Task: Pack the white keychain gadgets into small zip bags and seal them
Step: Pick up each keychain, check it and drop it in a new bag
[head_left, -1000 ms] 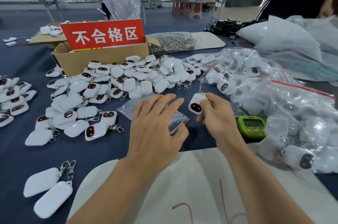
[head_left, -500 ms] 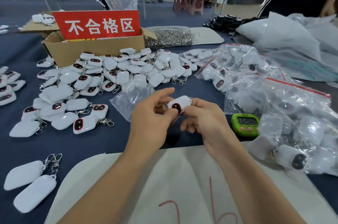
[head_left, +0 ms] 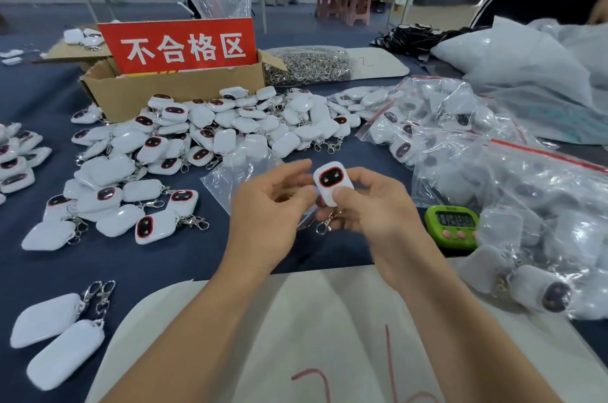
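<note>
White plastic with a red-ringed dark face: one keychain gadget (head_left: 330, 182) now stands upright between the hands, raised above the table (head_left: 131, 264) with its face toward the camera. The right hand (head_left: 378, 205) pinches it, thumb on the lower front and fingers behind, and its metal clasp (head_left: 324, 225) dangles underneath.

A second ago the left hand lay flat on the stack of small zip bags (head_left: 223, 179) while the right hand brought the gadget over. Half a second ago both hands held it lying sideways. Since then it has been turned on end, and the left hand (head_left: 266, 208) has eased off to its left side, fingers curled and forefinger close to the top corner. A sliver of clear film seems to show below that thumb, but whether the left hand grips a bag cannot be told.

This looks like a face check before bagging. The gadget is not yet in a bag, and the stack lies just beyond the hands. The heap of loose gadgets (head_left: 230, 126) suggests much remains, while filled bags (head_left: 493, 172) are piled to the right.
</note>
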A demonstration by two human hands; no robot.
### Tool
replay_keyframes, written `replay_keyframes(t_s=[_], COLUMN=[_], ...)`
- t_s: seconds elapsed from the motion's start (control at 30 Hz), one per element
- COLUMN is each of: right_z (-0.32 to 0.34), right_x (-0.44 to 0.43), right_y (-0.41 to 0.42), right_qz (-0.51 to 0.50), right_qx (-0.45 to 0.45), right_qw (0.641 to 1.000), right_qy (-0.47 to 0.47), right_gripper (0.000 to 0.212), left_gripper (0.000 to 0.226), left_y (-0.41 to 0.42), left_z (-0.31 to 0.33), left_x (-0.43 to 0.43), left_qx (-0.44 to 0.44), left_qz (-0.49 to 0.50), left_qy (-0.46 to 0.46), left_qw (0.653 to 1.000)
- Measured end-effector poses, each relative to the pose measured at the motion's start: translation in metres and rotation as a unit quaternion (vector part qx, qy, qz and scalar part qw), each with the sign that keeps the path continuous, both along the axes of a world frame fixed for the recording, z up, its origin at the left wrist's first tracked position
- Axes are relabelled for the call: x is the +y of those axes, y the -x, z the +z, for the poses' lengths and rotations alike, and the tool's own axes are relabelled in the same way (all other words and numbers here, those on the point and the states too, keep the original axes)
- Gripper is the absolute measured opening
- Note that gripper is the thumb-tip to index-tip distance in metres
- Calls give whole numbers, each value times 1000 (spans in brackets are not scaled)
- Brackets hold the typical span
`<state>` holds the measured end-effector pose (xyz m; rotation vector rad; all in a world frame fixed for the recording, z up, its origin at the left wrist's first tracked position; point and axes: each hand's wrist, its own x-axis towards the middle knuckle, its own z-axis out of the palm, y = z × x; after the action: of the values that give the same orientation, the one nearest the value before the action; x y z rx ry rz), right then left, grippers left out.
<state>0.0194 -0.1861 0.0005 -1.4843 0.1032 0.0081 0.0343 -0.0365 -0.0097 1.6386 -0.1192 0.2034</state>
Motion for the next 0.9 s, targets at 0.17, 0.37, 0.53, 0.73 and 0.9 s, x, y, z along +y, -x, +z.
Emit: replay_keyframes(t_s=[0.17, 0.37, 0.53, 0.73, 0.9], right_z=[-2, -1, 0, 1, -1], right_x=[0, 0, 0, 3, 2], right_y=[0, 1, -1, 0, -2], right_qz=[48, 69, 73, 50, 4], right_qx=[47, 22, 36, 20, 20], right_qw=[997, 996, 996, 996, 996], right_qy=[26, 58, 25, 65, 91], right_gripper=[17, 11, 20, 23, 22], left_gripper=[33, 32, 32, 25, 29], left_y=[1, 2, 1, 4, 8], left_z=[3, 6, 7, 8, 9], left_x=[-2, -2, -1, 0, 1], left_qx=[27, 34, 38, 36, 21], left_qz=[-12, -8, 15, 13, -16], left_qy=[32, 47, 43, 39, 17], left_qw=[999, 998, 998, 999, 1000])
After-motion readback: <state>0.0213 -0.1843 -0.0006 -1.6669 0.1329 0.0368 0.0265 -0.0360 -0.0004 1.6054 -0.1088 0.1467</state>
